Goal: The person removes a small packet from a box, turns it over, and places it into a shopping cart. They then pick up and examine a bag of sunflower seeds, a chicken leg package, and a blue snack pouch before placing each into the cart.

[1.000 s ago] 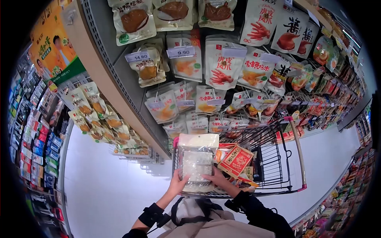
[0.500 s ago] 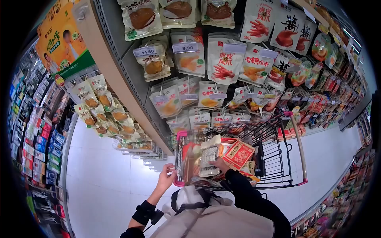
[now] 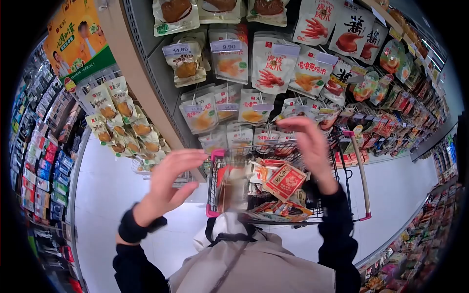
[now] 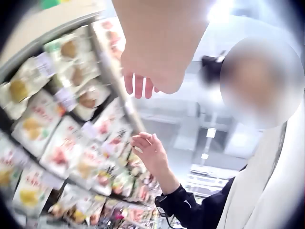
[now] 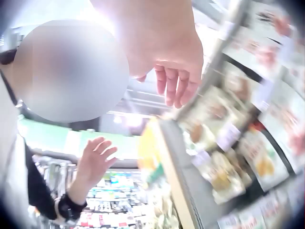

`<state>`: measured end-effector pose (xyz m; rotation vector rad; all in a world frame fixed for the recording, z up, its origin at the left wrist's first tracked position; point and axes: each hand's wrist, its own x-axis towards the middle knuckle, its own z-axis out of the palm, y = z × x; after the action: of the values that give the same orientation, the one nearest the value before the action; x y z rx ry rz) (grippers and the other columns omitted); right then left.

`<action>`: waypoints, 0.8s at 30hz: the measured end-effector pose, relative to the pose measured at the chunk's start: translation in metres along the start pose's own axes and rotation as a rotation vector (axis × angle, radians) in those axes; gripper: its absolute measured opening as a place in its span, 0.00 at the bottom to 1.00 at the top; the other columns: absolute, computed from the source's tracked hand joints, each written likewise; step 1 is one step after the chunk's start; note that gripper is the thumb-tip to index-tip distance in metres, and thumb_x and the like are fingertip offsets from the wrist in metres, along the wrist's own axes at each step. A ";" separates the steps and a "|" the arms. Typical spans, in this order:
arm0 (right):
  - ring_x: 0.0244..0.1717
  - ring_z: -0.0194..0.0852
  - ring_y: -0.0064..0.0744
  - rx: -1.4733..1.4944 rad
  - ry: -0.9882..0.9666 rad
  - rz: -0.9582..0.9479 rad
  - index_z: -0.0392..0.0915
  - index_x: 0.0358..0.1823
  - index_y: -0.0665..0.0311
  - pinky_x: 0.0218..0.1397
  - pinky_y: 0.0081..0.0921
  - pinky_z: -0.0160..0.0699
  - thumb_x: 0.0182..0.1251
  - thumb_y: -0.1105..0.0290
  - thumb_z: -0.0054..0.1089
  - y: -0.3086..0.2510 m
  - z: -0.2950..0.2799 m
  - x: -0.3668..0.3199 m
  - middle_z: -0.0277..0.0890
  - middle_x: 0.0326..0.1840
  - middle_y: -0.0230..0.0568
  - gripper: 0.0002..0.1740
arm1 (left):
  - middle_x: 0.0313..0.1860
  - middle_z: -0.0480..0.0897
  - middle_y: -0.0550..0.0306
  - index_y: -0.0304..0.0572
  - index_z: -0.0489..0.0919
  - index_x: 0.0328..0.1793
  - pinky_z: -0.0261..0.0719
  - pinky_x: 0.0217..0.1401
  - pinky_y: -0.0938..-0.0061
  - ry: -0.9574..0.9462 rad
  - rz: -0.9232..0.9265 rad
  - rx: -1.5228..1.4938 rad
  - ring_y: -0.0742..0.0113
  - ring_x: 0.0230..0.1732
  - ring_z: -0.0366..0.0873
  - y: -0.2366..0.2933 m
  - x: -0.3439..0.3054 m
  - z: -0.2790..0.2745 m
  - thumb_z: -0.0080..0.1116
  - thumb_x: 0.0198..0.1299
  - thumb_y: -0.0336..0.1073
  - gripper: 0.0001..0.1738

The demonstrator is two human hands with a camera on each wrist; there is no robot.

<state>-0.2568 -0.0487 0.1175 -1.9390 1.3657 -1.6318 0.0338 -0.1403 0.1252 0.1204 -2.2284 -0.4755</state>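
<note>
Both hands are raised and hold nothing. In the head view, my left hand point(image 3: 171, 183) is above the left end of a shopping cart point(image 3: 212, 195), thumb apart from the extended fingers. On the other side, over the cart's far rim, is my right hand point(image 3: 312, 149), its fingers relaxed and pointing left. Between and below the hands, the cart holds a red and tan package point(image 3: 286, 181), several colourful packets point(image 3: 283, 212) and a blurred pale pack point(image 3: 234, 188) at the left. The right wrist view shows the right hand point(image 5: 167, 52) near, with fingers hanging loosely.
Bagged meat snacks point(image 3: 273, 66) hang on the rack beyond the cart, with price tags point(image 3: 225, 46). A shelf end post point(image 3: 156, 83) stands at the left, beside more hanging bags point(image 3: 117, 117). Stocked shelves point(image 3: 415, 244) line the right side, past the white floor point(image 3: 391, 190).
Both hands held a clear and white pack over the cart; then the right hand alone had it among the packages. The right hand has let go, and both hands have risen apart.
</note>
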 end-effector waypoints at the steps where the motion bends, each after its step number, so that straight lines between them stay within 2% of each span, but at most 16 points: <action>1: 0.45 0.72 0.37 -0.186 -0.036 -0.359 0.71 0.44 0.69 0.48 0.30 0.66 0.63 0.70 0.40 -0.035 -0.020 0.010 0.74 0.44 0.44 0.13 | 0.47 0.77 0.50 0.38 0.71 0.50 0.73 0.45 0.67 -0.029 0.175 -0.005 0.52 0.48 0.75 0.015 0.018 -0.021 0.54 0.56 0.45 0.21; 2: 0.44 0.72 0.41 -0.144 -0.068 -0.473 0.71 0.42 0.68 0.44 0.33 0.68 0.64 0.62 0.42 -0.069 -0.033 0.010 0.74 0.44 0.48 0.16 | 0.46 0.77 0.49 0.40 0.71 0.49 0.73 0.43 0.63 0.006 0.330 -0.023 0.48 0.46 0.75 0.029 0.032 -0.036 0.52 0.56 0.52 0.24; 3: 0.44 0.72 0.41 -0.171 -0.103 -0.626 0.71 0.42 0.68 0.44 0.33 0.68 0.64 0.63 0.42 -0.098 -0.043 0.009 0.75 0.44 0.48 0.16 | 0.43 0.77 0.49 0.42 0.71 0.45 0.74 0.39 0.61 0.146 0.499 -0.041 0.45 0.41 0.75 0.046 0.047 -0.042 0.49 0.57 0.56 0.24; 5: 0.44 0.72 0.41 -0.271 -0.179 -0.872 0.71 0.42 0.68 0.44 0.33 0.68 0.63 0.63 0.42 -0.137 -0.054 0.009 0.75 0.44 0.48 0.16 | 0.43 0.77 0.50 0.42 0.71 0.45 0.74 0.38 0.62 0.070 0.662 -0.018 0.46 0.41 0.75 0.072 0.065 -0.061 0.49 0.57 0.56 0.24; 8: 0.43 0.72 0.41 -0.382 -0.271 -1.068 0.71 0.42 0.68 0.43 0.33 0.69 0.63 0.63 0.43 -0.172 -0.056 0.011 0.75 0.43 0.48 0.16 | 0.42 0.77 0.50 0.43 0.71 0.45 0.74 0.38 0.62 -0.098 0.813 0.032 0.47 0.41 0.75 0.102 0.082 -0.076 0.49 0.57 0.55 0.23; 13: 0.42 0.72 0.41 -0.470 -0.323 -1.161 0.71 0.42 0.68 0.42 0.33 0.69 0.62 0.64 0.43 -0.198 -0.055 0.013 0.75 0.43 0.48 0.15 | 0.41 0.76 0.51 0.44 0.72 0.44 0.73 0.38 0.64 -0.201 0.872 0.047 0.49 0.40 0.75 0.119 0.095 -0.084 0.48 0.57 0.54 0.22; 24: 0.41 0.73 0.41 -0.533 -0.350 -1.169 0.71 0.41 0.68 0.41 0.32 0.70 0.60 0.66 0.45 -0.210 -0.060 0.014 0.75 0.42 0.48 0.14 | 0.39 0.76 0.54 0.46 0.73 0.42 0.72 0.37 0.66 -0.171 0.855 0.052 0.53 0.39 0.75 0.128 0.093 -0.093 0.48 0.58 0.53 0.19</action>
<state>-0.2098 0.0714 0.2943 -3.5231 0.4892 -1.1244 0.0533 -0.0724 0.2939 -0.8405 -2.2041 0.0497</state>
